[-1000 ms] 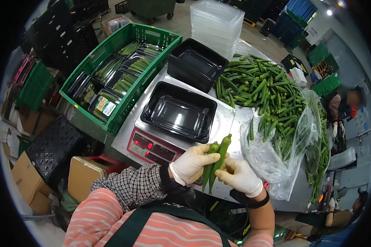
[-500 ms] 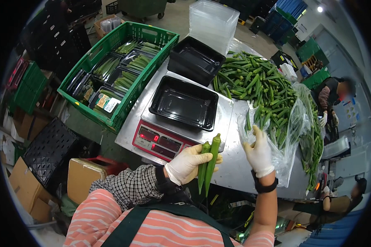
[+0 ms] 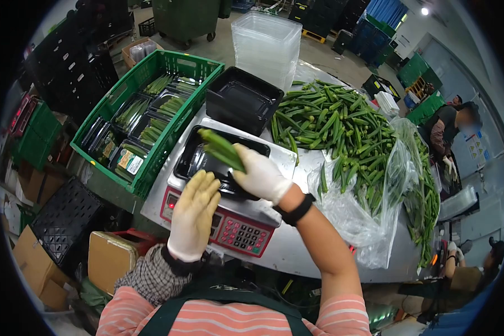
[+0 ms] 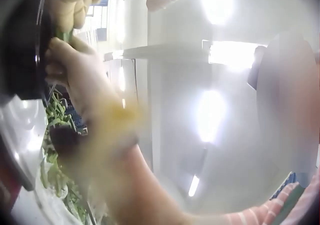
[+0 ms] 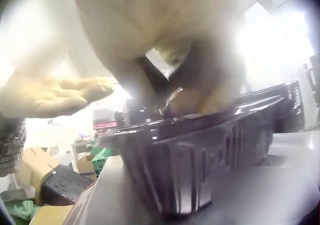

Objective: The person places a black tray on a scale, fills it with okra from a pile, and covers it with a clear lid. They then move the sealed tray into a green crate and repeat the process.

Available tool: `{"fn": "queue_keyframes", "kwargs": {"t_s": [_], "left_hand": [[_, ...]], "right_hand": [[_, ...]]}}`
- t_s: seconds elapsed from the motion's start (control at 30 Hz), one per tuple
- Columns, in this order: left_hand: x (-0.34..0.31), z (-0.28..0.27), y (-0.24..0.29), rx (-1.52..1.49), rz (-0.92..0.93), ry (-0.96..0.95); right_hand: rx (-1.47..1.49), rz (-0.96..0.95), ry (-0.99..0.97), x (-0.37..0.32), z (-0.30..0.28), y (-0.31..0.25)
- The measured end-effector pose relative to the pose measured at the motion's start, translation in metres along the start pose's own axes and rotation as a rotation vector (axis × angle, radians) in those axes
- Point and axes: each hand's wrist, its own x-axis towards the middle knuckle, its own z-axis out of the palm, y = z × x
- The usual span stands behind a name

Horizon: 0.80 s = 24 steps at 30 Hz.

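In the head view the gloved right hand grips green okra pods over the black tray, which sits on the scale. The gloved left hand, fingers extended and holding nothing, is at the tray's near edge, covering part of the scale's display. Seen from the right wrist, the left hand is flat beside the tray, and the blurred right hand is above it. A large okra pile lies right of the tray.
A stack of black trays and clear lids stand behind the scale. At left is a green crate of packed okra. Plastic film lies on the right, and a person stands beyond the table.
The okra pods have passed from the left hand to the right, which has moved left over the tray. The left hand has let go and moved left, its fingers extended.
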Motion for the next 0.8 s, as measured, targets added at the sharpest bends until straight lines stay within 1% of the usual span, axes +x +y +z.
{"fn": "queue_keyframes", "kwargs": {"t_s": [0.03, 0.07, 0.1, 0.17, 0.2, 0.23, 0.3, 0.37, 0.43, 0.47, 0.57, 0.6, 0.63, 0.7, 0.77, 0.8], "left_hand": [[-0.005, 0.006, -0.006, 0.026, -0.015, -0.041], [-0.009, 0.013, -0.013, 0.038, -0.077, -0.078], [-0.013, 0.019, -0.021, 0.051, -0.142, -0.113], [-0.016, 0.026, -0.036, 0.091, -0.262, -0.213], [-0.018, 0.030, -0.041, 0.156, -0.356, -0.225], [-0.021, 0.036, -0.045, 0.196, -0.400, -0.269], [-0.023, 0.042, -0.055, 0.232, -0.486, -0.292], [-0.022, 0.043, -0.066, 0.202, -0.504, -0.261], [-0.020, 0.038, -0.075, 0.251, -0.490, -0.242], [-0.020, 0.037, -0.077, 0.279, -0.508, -0.190], [-0.019, 0.041, -0.080, 0.339, -0.460, -0.129], [-0.019, 0.041, -0.080, 0.343, -0.452, -0.124], [-0.019, 0.042, -0.080, 0.351, -0.462, -0.101], [-0.019, 0.045, -0.079, 0.370, -0.473, -0.057], [-0.021, 0.046, -0.082, 0.388, -0.462, 0.009], [-0.022, 0.047, -0.083, 0.390, -0.462, 0.023]], "right_hand": [[-0.103, 0.003, -0.082, 0.008, 0.002, 0.004], [-0.307, -0.069, -0.096, 0.007, -0.010, -0.003], [-0.248, -0.190, 0.057, 0.008, -0.011, 0.013], [-0.104, -0.222, 0.165, 0.004, -0.045, 0.048], [-0.177, -0.187, 0.186, -0.001, -0.064, 0.077], [-0.251, -0.155, 0.212, -0.005, -0.081, 0.111], [-0.505, 0.095, 0.152, -0.010, -0.101, 0.176], [-0.733, 0.290, 0.093, 0.000, -0.115, 0.230], [-0.759, 0.304, 0.074, 0.026, -0.121, 0.271], [-0.745, 0.302, 0.033, 0.043, -0.124, 0.272], [-0.721, 0.261, -0.104, 0.102, -0.122, 0.276], [-0.674, 0.290, -0.152, 0.122, -0.121, 0.277], [-0.613, 0.265, -0.140, 0.139, -0.117, 0.286], [-0.111, 0.307, -0.088, 0.170, -0.116, 0.300], [-0.089, 0.308, 0.058, 0.195, -0.105, 0.312], [-0.163, 0.341, -0.056, 0.201, -0.100, 0.319]]}}
